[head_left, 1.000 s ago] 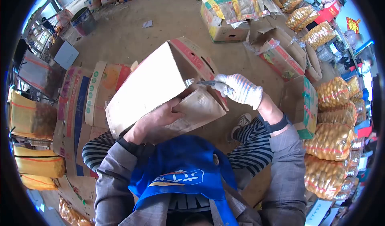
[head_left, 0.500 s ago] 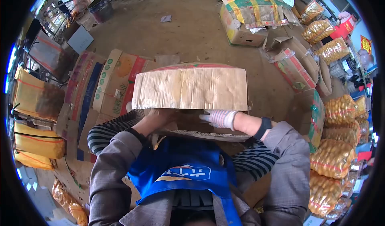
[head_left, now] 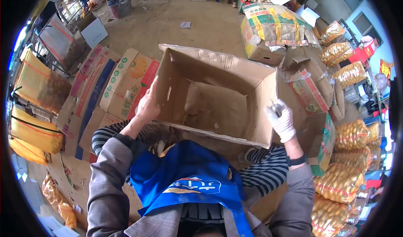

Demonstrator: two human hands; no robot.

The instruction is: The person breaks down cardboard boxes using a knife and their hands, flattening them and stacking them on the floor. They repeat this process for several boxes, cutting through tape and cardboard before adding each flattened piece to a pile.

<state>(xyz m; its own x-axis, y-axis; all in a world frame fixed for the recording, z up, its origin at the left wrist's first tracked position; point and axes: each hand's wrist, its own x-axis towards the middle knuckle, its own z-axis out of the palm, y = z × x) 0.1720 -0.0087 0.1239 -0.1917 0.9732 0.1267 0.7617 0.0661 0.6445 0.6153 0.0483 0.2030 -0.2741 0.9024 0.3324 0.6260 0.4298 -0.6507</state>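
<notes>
An open cardboard box sits before me with its hollow inside facing up. Its brown walls are worn along the rim, and a small pale scrap lies on its bottom. At the left wall is my left hand, bare, its fingers closed against the outside of the box. My right hand, in a pale knitted glove, is at the right wall with its fingers curled at the rim. A thin dark thing shows between those gloved fingers; I cannot tell what it is.
Flattened printed cartons lie at the left. Torn cartons and a green-sided box stand at the right, near stacked potato-like sacks. Yellow sacks line the far left. A metal bucket stands farther back.
The box has turned from showing its outer side to showing its open inside. My hands have moved apart from beneath it to its left and right walls.
</notes>
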